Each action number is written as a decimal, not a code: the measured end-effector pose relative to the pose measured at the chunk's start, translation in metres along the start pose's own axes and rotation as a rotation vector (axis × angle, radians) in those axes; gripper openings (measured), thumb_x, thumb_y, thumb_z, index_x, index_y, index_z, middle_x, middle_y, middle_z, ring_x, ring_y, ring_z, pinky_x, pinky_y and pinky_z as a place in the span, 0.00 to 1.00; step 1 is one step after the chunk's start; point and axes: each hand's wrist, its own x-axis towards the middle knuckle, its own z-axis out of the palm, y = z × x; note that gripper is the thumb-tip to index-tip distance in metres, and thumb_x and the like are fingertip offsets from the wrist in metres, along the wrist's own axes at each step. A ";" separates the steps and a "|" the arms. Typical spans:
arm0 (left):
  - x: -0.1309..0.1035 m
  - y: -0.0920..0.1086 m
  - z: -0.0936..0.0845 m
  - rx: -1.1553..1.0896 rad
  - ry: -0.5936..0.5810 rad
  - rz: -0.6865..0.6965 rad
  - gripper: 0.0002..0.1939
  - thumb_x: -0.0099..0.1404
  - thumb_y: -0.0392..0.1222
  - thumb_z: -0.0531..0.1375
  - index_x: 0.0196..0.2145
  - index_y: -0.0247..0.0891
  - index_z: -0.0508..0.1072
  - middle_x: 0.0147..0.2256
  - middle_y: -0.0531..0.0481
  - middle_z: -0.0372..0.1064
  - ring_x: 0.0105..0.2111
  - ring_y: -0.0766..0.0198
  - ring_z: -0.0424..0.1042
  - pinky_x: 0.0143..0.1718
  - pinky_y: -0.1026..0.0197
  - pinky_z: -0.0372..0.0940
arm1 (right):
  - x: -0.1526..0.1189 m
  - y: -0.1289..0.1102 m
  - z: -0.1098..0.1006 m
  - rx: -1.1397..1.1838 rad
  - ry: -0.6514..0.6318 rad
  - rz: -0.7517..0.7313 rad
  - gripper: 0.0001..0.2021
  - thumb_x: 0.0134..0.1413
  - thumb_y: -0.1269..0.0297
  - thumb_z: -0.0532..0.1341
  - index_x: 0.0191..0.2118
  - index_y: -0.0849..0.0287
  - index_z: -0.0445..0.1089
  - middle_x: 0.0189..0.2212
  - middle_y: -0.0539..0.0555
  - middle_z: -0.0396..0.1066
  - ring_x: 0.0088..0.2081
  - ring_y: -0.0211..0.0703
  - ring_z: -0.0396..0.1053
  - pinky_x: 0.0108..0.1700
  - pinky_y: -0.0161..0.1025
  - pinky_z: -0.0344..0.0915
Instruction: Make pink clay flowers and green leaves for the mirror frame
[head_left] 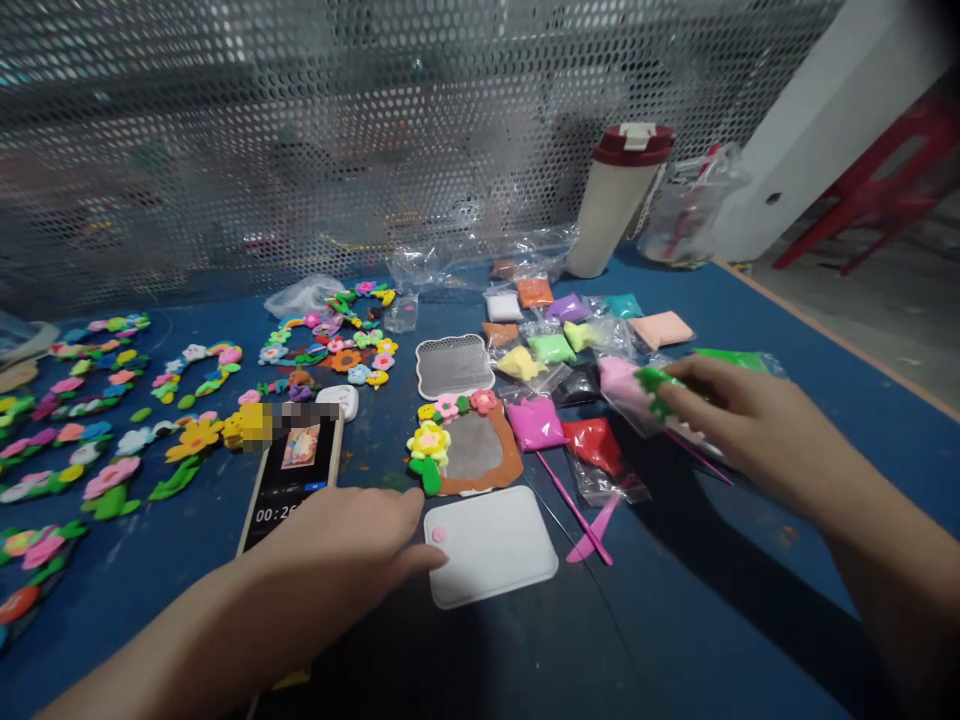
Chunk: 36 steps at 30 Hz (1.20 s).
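Observation:
My left hand (341, 535) is held over the lower part of a phone (304, 455), thumb and forefinger apart, with nothing between them. Its thumb tip reaches the left edge of a white board (499, 555), beside a small pink dot of clay (439, 535). On the right, the fingertips of my right hand (724, 410) are closed on a green clay packet (655, 393), partly hidden by the fingers. Behind the board lies a mirror frame (506, 455) covered in brown clay, with flowers and green leaves on its top and left.
Several clay packets, among them magenta (536, 424) and red (594, 445), lie mid-right. A pink tool (574, 508) rests beside the board. A tumbler (619, 205) and a plastic bag (686, 210) stand at the back. Decorated frames (196, 372) cover the left. A perforated metal panel (300, 130) rises behind.

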 end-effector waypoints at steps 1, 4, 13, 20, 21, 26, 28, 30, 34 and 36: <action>0.000 0.001 -0.002 -0.016 0.013 -0.015 0.14 0.63 0.48 0.51 0.27 0.39 0.69 0.26 0.48 0.70 0.23 0.59 0.67 0.22 0.62 0.49 | -0.001 -0.004 0.001 0.148 0.070 0.032 0.12 0.53 0.54 0.55 0.31 0.58 0.68 0.25 0.51 0.66 0.25 0.39 0.61 0.26 0.35 0.53; 0.004 0.002 -0.003 -0.224 0.123 0.016 0.18 0.64 0.51 0.48 0.24 0.39 0.68 0.23 0.52 0.66 0.22 0.63 0.64 0.22 0.64 0.49 | -0.008 -0.016 0.012 0.687 0.108 0.086 0.09 0.54 0.57 0.58 0.30 0.58 0.68 0.24 0.48 0.63 0.26 0.34 0.61 0.28 0.33 0.55; 0.015 0.022 0.014 -1.158 0.104 0.156 0.12 0.57 0.45 0.57 0.34 0.35 0.75 0.19 0.56 0.65 0.18 0.71 0.61 0.18 0.71 0.53 | -0.045 -0.067 0.060 1.120 -0.363 0.140 0.08 0.52 0.60 0.61 0.28 0.59 0.68 0.21 0.47 0.64 0.22 0.32 0.61 0.26 0.31 0.58; 0.008 0.028 0.015 -1.170 0.213 0.069 0.09 0.53 0.40 0.60 0.19 0.35 0.71 0.12 0.58 0.60 0.13 0.72 0.58 0.16 0.70 0.51 | -0.063 -0.071 0.070 0.743 0.111 -0.192 0.09 0.51 0.69 0.61 0.38 0.55 0.61 0.35 0.49 0.61 0.37 0.37 0.60 0.39 0.35 0.58; 0.007 0.028 0.017 -1.142 0.216 0.076 0.10 0.53 0.41 0.61 0.18 0.35 0.69 0.12 0.59 0.59 0.13 0.72 0.58 0.16 0.70 0.50 | -0.066 -0.071 0.070 0.704 0.115 -0.293 0.07 0.52 0.70 0.59 0.36 0.55 0.60 0.33 0.49 0.60 0.35 0.36 0.59 0.38 0.34 0.58; 0.003 0.030 0.032 -0.796 0.400 0.342 0.11 0.54 0.35 0.61 0.17 0.35 0.66 0.17 0.59 0.61 0.18 0.73 0.57 0.20 0.71 0.50 | -0.077 -0.081 0.066 0.696 -0.197 -0.649 0.06 0.56 0.69 0.54 0.28 0.58 0.58 0.24 0.48 0.60 0.27 0.34 0.58 0.30 0.32 0.56; 0.003 0.030 0.037 -0.634 0.365 0.423 0.08 0.54 0.32 0.60 0.20 0.36 0.67 0.20 0.60 0.62 0.20 0.73 0.58 0.21 0.71 0.50 | -0.077 -0.084 0.066 0.668 -0.225 -0.659 0.08 0.56 0.66 0.55 0.27 0.59 0.58 0.24 0.48 0.61 0.27 0.34 0.58 0.30 0.31 0.56; 0.004 0.030 0.039 -0.498 0.313 0.443 0.07 0.54 0.33 0.61 0.22 0.36 0.67 0.20 0.60 0.62 0.21 0.73 0.58 0.22 0.70 0.48 | -0.076 -0.085 0.066 0.623 -0.280 -0.653 0.08 0.55 0.66 0.56 0.26 0.60 0.59 0.23 0.48 0.61 0.26 0.34 0.58 0.29 0.31 0.55; 0.004 0.030 0.035 -0.560 0.199 0.444 0.16 0.52 0.41 0.66 0.20 0.36 0.61 0.19 0.61 0.56 0.20 0.73 0.53 0.20 0.69 0.45 | -0.072 -0.081 0.061 0.594 -0.443 -0.647 0.08 0.55 0.73 0.52 0.27 0.60 0.62 0.24 0.50 0.63 0.27 0.34 0.59 0.29 0.31 0.56; 0.003 0.031 0.032 -0.774 0.090 0.460 0.19 0.50 0.41 0.67 0.19 0.36 0.58 0.19 0.62 0.54 0.21 0.73 0.52 0.21 0.71 0.48 | -0.070 -0.080 0.058 0.673 -0.537 -0.622 0.10 0.56 0.74 0.50 0.27 0.60 0.63 0.26 0.50 0.65 0.31 0.35 0.62 0.33 0.31 0.58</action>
